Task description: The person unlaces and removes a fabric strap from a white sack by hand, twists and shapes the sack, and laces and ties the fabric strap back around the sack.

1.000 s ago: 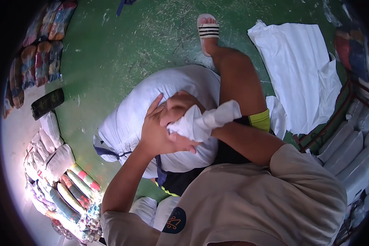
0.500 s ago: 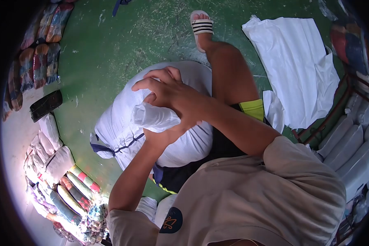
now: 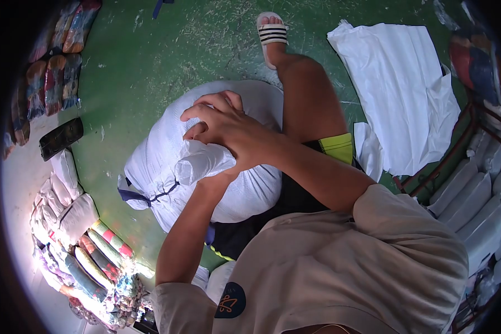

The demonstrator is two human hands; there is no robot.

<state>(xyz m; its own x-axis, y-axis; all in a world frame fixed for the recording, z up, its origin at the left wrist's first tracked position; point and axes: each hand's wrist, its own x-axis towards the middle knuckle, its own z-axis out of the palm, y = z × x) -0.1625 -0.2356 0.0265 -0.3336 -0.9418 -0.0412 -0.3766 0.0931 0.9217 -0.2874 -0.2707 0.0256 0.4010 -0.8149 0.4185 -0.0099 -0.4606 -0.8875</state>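
Observation:
A stuffed white woven sack (image 3: 250,192) rests on the floor against my legs, and both hands are on its upper side. My right hand (image 3: 228,127) lies across the top, its fingers curled and closed at the sack's gathered fabric. Beneath it, my left hand (image 3: 224,175) is closed at the bunched corner (image 3: 203,161) that sticks out beside the wrist; its fingers are mostly hidden by the right hand and the fabric. A dark blue tie (image 3: 164,192) cinches another gathered corner on the sack's left side.
A flat white sack (image 3: 398,100) lies on the green floor (image 3: 139,61) to the right. Wrapped colourful bundles (image 3: 55,83) and a black pouch-like item (image 3: 61,138) are on the left. Patterned rolls (image 3: 97,259) are at lower left. White packages (image 3: 467,195) sit by a rack at right.
The sack and both hands have shifted slightly left in view, and the bunched corner has moved a little left with them. My hands stay crossed at the same place on the sack.

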